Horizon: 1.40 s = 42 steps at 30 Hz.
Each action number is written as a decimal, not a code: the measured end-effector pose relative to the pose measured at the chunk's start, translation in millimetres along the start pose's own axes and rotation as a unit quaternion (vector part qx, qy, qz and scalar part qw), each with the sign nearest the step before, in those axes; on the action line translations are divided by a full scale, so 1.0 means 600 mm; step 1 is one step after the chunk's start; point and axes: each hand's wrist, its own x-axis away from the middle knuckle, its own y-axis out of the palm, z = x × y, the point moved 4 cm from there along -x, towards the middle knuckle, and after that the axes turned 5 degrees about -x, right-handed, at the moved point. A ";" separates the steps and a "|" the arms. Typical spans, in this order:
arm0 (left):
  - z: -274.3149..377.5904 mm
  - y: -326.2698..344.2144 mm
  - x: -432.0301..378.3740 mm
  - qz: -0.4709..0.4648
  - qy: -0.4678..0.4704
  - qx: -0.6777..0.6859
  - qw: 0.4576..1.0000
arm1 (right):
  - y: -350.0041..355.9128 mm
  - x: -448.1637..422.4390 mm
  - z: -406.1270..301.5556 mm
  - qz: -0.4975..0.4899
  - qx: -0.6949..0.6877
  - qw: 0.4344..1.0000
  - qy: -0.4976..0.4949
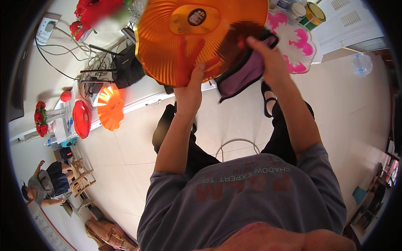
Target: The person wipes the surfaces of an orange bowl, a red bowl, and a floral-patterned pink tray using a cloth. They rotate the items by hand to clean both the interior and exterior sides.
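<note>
My left hand (pixel 190 97) grips the lower edge of a large amber ribbed plate (pixel 157 37), its thumb on the near side and its fingers showing through from behind. An oval dark label (pixel 197 17) sits at the plate's middle. My right hand (pixel 272 64) holds a purple cloth with black edging (pixel 243 75) against the plate's right side; part of the cloth shows dark through the plate. Just right of that hand lies a white scalloped plate with pink flower shapes (pixel 309 59).
Red flowers (pixel 91 18), tangled cables and a black router (pixel 127 67) stand at the upper left, beside an orange wavy dish (pixel 110 108) and a red dish (pixel 82 119). Cans (pixel 314 14) are at the upper right. Another person (pixel 47 185) sits at the far left.
</note>
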 end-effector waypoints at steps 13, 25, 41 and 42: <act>0.001 -0.014 -0.011 -0.003 -0.078 0.031 0.996 | 0.013 0.005 0.016 -0.013 0.070 0.996 -0.054; 0.023 -0.025 0.008 -0.061 -0.073 -0.051 0.994 | -0.021 0.018 -0.039 0.034 0.271 0.940 -0.207; 0.105 0.001 0.201 -0.089 -0.180 -0.024 0.979 | -0.022 0.291 -0.175 0.144 0.263 0.825 -0.479; 0.108 0.002 0.216 -0.069 -0.188 -0.026 0.979 | -0.027 0.315 -0.182 0.147 0.327 0.812 -0.461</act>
